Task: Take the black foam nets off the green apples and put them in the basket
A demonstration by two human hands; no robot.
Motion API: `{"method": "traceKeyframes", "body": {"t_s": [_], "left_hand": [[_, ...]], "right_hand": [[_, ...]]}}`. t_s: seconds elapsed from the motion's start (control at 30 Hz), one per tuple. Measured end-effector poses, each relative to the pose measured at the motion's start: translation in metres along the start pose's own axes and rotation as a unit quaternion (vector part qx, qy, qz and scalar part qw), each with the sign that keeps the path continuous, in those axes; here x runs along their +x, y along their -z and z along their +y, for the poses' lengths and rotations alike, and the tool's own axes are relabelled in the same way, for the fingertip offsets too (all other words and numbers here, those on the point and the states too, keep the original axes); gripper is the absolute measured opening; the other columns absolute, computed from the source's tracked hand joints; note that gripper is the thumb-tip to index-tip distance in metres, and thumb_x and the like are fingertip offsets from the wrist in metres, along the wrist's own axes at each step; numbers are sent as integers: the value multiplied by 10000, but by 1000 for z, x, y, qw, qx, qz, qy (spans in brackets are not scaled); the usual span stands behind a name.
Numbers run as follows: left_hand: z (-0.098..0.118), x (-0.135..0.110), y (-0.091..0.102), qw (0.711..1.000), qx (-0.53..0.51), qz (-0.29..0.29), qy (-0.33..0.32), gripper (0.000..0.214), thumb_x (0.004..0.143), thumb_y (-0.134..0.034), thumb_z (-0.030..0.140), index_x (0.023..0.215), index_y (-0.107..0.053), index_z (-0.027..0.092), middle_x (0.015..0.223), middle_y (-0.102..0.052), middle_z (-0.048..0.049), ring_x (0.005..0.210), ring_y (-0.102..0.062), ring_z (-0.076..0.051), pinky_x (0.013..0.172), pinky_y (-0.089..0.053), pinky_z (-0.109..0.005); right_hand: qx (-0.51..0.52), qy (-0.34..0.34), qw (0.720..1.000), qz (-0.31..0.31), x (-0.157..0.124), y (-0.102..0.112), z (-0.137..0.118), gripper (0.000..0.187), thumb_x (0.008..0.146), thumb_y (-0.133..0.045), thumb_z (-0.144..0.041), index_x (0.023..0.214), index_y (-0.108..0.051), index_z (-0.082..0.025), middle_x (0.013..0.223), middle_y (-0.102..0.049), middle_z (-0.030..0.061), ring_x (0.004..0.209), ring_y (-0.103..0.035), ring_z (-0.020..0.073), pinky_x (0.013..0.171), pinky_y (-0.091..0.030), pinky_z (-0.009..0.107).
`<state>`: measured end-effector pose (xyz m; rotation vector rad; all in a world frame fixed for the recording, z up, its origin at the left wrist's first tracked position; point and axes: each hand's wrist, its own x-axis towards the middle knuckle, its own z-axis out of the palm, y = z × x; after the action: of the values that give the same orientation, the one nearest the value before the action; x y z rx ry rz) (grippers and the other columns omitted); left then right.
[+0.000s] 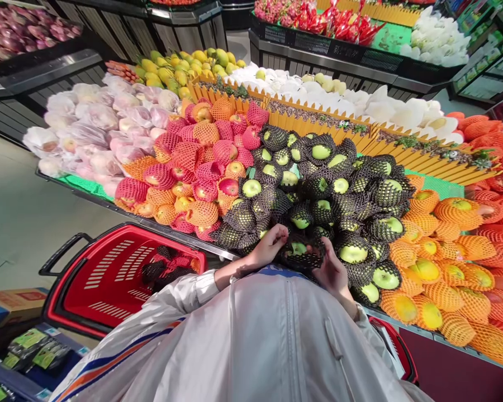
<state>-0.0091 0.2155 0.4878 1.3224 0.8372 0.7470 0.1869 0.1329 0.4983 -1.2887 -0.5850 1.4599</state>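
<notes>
Close to my body, a green apple (pixel 297 249) in a black foam net sits between my two hands. My left hand (pixel 270 245) pinches the net's left edge with thumb and fingers. On the other side, my right hand (pixel 332 267) curls round the net's right side; its fingertips are partly hidden by the mesh. Dark netting covers much of the apple. Around and beyond the hands lies a pile of green apples in black nets (pixel 353 254). Red apples in pink and orange nets (pixel 203 162) border that pile on the left.
Net-wrapped orange fruit (pixel 425 271) lies to the right, bagged pale fruit (pixel 96 114) to the left. A low yellow fence (pixel 331 127) divides the display. At lower left stands a red shopping basket (pixel 104 273) holding netted fruit; another red basket (pixel 404 349) shows at lower right.
</notes>
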Motion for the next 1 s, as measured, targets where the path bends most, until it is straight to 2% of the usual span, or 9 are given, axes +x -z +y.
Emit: {"method": "traceKeyframes", "body": {"t_s": [0.1, 0.17, 0.3, 0.47, 0.57, 0.7, 0.77, 0.93, 1.0], "left_hand": [[-3, 0, 6, 989, 145, -4, -42, 230, 942, -436, 203, 829, -633, 166, 888, -628, -47, 882, -591, -164, 867, -481, -308], [-5, 0, 7, 980, 198, 1, -30, 301, 911, -414, 133, 900, -714, 159, 975, -659, -72, 936, -621, -175, 926, -492, -326], [-10, 1, 3, 955, 298, -2, 14, 336, 900, -497, 180, 1112, -755, 145, 1118, -677, -120, 1039, -659, -220, 996, -518, -369], [-11, 0, -3, 915, 395, -59, 53, 392, 928, -493, 240, 1240, -723, 180, 1183, -734, -108, 1092, -688, -241, 1005, -536, -378], [-13, -1, -5, 914, 393, -79, 64, 418, 945, -461, 245, 1287, -696, 194, 1198, -761, -88, 1071, -717, -233, 973, -557, -367], [-17, -2, -6, 918, 383, -80, 68, 442, 946, -465, 241, 1340, -655, 185, 1230, -754, -99, 1061, -731, -235, 978, -563, -381], [-16, -2, -5, 920, 379, -79, 65, 446, 943, -473, 230, 1351, -645, 181, 1257, -743, -100, 1108, -718, -232, 1020, -546, -383], [-6, -4, -1, 959, 271, -74, 25, 411, 940, -484, 234, 1301, -671, 172, 1320, -708, -106, 1204, -665, -229, 1076, -502, -381], [0, -5, 2, 984, 161, -80, 14, 388, 944, -519, 297, 1271, -685, 170, 1166, -754, -104, 1012, -700, -207, 902, -553, -329]], "right_hand": [[-102, 33, 993, 42, 2, 13, 2, 424, 711, -753, -598, 1002, -726, -291, 747, -672, 2, 705, -643, 207, 742, -550, 405], [-152, 39, 986, 51, 3, 18, 6, 365, 688, -806, -545, 910, -762, -258, 804, -715, 21, 772, -654, 214, 798, -544, 409], [-213, 56, 971, 89, 10, 20, 21, 424, 721, -773, -571, 956, -783, -218, 1057, -767, 89, 1041, -671, 276, 1016, -485, 474], [-278, 63, 952, 111, 18, 16, 40, 587, 781, -613, -716, 1021, -740, -195, 1142, -750, 134, 1113, -659, 319, 1046, -474, 511], [-320, 46, 942, 91, 18, 12, 44, 570, 809, -590, -713, 1103, -684, -235, 1087, -756, 94, 1019, -685, 298, 960, -518, 480], [-353, 15, 933, 70, 17, 8, 46, 686, 665, -785, -640, 1198, -569, -265, 872, -738, 34, 764, -684, 265, 758, -555, 417], [-348, 18, 935, 65, 18, 7, 48, 716, 639, -814, -606, 1191, -528, -251, 867, -718, 35, 754, -671, 256, 728, -555, 400], [-300, 56, 951, 57, 14, 6, 43, 647, 697, -759, -615, 1161, -475, -265, 1067, -679, 58, 963, -664, 249, 868, -570, 404], [-271, 79, 958, 55, 10, 6, 38, 643, 704, -743, -612, 1168, -463, -266, 1173, -644, 76, 1074, -642, 255, 960, -549, 410]]}}
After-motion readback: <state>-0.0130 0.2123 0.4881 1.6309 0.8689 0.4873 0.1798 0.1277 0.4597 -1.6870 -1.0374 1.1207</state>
